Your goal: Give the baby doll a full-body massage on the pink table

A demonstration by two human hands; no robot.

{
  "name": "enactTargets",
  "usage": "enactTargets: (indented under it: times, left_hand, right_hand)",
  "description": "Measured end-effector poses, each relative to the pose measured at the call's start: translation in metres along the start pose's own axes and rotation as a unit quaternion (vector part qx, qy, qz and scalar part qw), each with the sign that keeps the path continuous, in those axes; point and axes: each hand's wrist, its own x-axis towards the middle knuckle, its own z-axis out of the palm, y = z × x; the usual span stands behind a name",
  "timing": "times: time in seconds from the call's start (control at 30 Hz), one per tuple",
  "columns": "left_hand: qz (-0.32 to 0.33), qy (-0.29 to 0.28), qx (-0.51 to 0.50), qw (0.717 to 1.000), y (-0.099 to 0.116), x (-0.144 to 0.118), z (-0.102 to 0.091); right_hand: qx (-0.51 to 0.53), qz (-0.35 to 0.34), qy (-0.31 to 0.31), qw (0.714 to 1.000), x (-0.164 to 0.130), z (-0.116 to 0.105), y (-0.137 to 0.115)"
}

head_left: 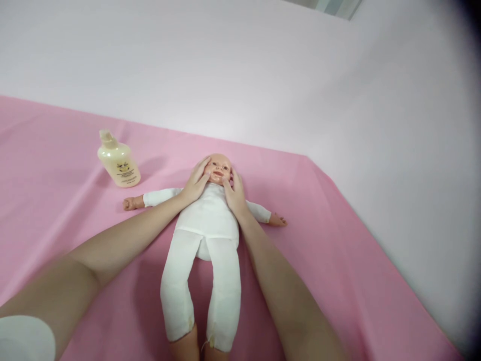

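A baby doll [208,213] lies on its back on the pink cloth, head away from me, with a white cloth body and limbs spread. My left hand [197,180] cups the left side of its head, thumb on the cheek and fingers along the temple. On the other side, my right hand [235,193] curves around the cheek and side of the head, its thumb near the mouth. Both hands touch the head and hold it between them. The doll's feet run out of view at the bottom.
A pale yellow pump bottle [120,163] stands beyond the doll's outstretched arm on the left. Under everything lies a pink cloth [315,260], its edges at the back and right. A pale wall or surface [225,65] extends beyond the cloth.
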Motion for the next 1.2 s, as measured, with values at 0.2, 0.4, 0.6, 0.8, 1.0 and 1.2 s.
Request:
enactTargets:
  times: [0.2,0.4,0.6,0.8,1.0,1.2]
  left_hand:
    - [0.006,0.002,0.006,1.000,0.000,0.001,0.000]
    - [0.004,0.004,0.006,1.000,0.000,0.001,0.001]
    - [0.002,-0.002,0.009,1.000,0.003,0.000,-0.001]
    - [0.002,0.000,0.005,1.000,0.003,0.000,-0.001]
    - [0.007,0.002,0.004,1.000,0.003,0.000,-0.001]
    - [0.004,0.005,0.001,1.000,0.004,0.000,-0.001]
  right_hand:
    - [-0.001,0.004,-0.001,1.000,-0.001,-0.001,-0.004]
    - [-0.001,0.006,-0.005,1.000,-0.001,-0.001,-0.006]
    - [-0.001,0.013,0.002,1.000,-0.001,-0.002,-0.009]
    - [-0.002,0.019,0.003,1.000,0.000,-0.002,-0.011]
    - [0.002,0.021,0.000,1.000,0.000,-0.001,-0.012]
    - [0.003,0.025,0.004,1.000,0.000,-0.002,-0.012]
